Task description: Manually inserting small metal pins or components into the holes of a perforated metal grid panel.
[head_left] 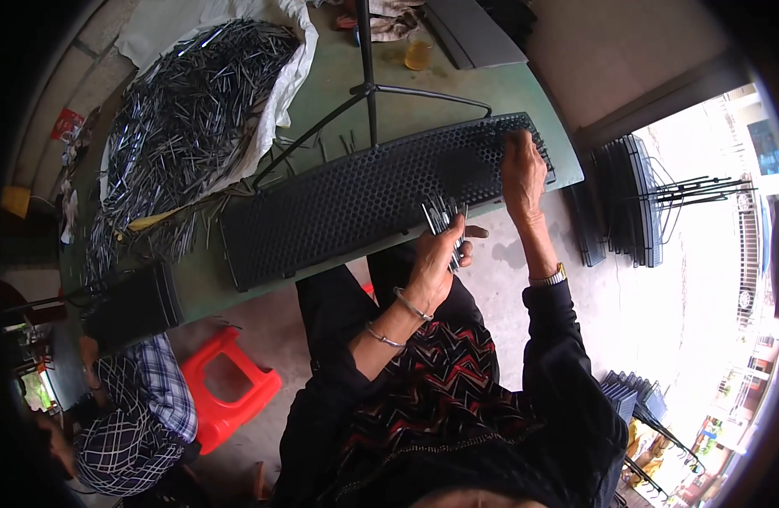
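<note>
A long black perforated metal panel [321, 212] lies along the near edge of the green table. My left hand [438, 258] is closed around a bunch of thin metal pins [441, 217], just in front of the panel's near edge. Over the panel's right end, my right hand [523, 173] is closed with its fingertips pressed down on the holes. What those fingers hold, if anything, is hidden. A black rod frame [370, 118] rises from behind the panel, its arms reaching toward the panel's far edge.
A white sack [298, 63] full of loose metal pins [199, 102] spreads over the green table [440, 95]. A glass of amber liquid [418, 56] stands farther back. Left are a red stool [266, 385] and another person [118, 432]. Black panels [631, 203] are stacked at right.
</note>
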Tool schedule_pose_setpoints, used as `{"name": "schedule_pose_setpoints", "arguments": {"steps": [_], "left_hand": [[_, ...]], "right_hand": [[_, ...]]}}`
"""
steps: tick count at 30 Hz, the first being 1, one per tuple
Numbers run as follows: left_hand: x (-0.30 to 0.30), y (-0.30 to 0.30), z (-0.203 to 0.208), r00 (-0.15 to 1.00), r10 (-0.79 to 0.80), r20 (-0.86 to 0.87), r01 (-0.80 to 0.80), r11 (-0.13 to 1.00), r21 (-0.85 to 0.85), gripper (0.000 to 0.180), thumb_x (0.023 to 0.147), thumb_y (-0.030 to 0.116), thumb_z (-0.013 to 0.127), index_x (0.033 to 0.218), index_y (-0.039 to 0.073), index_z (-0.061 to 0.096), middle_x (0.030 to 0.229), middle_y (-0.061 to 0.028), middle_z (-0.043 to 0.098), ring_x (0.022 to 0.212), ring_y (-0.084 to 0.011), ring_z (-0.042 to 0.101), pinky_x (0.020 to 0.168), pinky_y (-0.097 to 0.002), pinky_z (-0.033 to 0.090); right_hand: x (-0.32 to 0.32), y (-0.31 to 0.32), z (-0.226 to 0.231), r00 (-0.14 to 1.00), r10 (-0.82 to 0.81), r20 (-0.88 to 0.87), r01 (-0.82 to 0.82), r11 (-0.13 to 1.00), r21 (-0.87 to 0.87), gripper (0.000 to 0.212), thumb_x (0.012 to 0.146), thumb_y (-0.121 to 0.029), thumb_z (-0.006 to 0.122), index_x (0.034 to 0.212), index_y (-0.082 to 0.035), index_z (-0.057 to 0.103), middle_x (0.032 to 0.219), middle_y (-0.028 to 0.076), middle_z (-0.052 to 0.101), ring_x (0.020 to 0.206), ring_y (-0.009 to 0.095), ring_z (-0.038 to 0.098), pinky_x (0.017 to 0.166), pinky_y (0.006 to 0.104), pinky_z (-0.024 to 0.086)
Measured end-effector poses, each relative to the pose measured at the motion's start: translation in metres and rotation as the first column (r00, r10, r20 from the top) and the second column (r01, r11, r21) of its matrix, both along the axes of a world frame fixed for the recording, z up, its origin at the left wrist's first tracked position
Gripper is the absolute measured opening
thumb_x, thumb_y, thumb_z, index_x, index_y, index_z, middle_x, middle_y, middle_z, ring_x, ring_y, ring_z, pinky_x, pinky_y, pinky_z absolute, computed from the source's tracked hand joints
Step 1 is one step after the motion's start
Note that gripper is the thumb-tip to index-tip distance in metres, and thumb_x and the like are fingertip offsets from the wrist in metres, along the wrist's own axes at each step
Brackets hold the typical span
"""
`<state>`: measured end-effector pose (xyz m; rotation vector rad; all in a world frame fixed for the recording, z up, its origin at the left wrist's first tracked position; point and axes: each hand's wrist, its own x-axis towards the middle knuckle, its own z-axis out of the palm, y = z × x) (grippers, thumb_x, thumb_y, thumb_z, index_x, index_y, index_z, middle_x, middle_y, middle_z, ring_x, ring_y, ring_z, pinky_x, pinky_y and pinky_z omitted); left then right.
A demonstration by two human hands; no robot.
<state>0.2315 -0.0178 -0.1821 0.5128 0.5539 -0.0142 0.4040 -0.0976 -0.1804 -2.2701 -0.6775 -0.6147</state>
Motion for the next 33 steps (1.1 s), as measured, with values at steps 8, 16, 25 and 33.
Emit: {"name": "schedule_pose_setpoints", "arguments": {"steps": [8, 16, 25, 33], "left_hand": [[0.0, 0.002, 0.004, 0.998, 0.051, 0.041, -0.053, 0.998, 0.045, 0.012, 0.091, 0.019, 0.061, 0.097, 0.008, 0.06, 0.086, -0.0119, 0.067, 0.061, -0.0097, 0.055, 0.049, -0.0199, 0.038], [-0.003, 0.0, 0.015, 0.998, 0.06, -0.014, -0.057, 0.989, 0.133, 0.017, 0.089, 0.021, 0.063, 0.097, 0.006, 0.064, 0.085, -0.0064, 0.069, 0.067, -0.0115, 0.061, 0.051, -0.0204, 0.038], [-0.003, 0.0, 0.015, 0.995, 0.096, 0.007, -0.095, 0.972, 0.217, 0.012, 0.089, 0.017, 0.062, 0.093, 0.006, 0.064, 0.081, -0.0044, 0.068, 0.065, -0.0117, 0.063, 0.049, -0.0216, 0.038], [0.0, -0.003, 0.014, 0.998, 0.069, -0.006, -0.065, 0.954, 0.293, 0.014, 0.09, 0.017, 0.059, 0.095, 0.004, 0.064, 0.082, -0.0039, 0.067, 0.067, -0.0121, 0.065, 0.048, -0.023, 0.04]], "right_hand": [[-0.021, -0.002, 0.02, 0.977, 0.092, -0.19, -0.093, 0.996, 0.004, 0.02, 0.088, -0.018, 0.06, 0.101, -0.004, 0.065, 0.094, 0.015, 0.058, 0.076, 0.026, 0.062, 0.065, 0.0364, 0.049], [-0.069, -0.025, 0.057, 0.552, 0.408, -0.727, -0.461, 0.876, 0.141, 0.017, 0.086, -0.013, 0.061, 0.087, 0.004, 0.062, 0.08, 0.009, 0.059, 0.076, 0.015, 0.062, 0.066, 0.0291, 0.048], [-0.069, -0.025, 0.051, 0.424, 0.379, -0.823, -0.358, 0.904, 0.232, 0.019, 0.085, -0.016, 0.062, 0.088, 0.003, 0.061, 0.076, 0.006, 0.061, 0.071, 0.011, 0.056, 0.062, 0.027, 0.045], [-0.065, -0.026, 0.049, 0.443, 0.38, -0.812, -0.351, 0.907, 0.232, 0.02, 0.084, -0.015, 0.062, 0.09, 0.004, 0.062, 0.078, 0.007, 0.062, 0.069, 0.012, 0.055, 0.063, 0.0262, 0.046]]}}
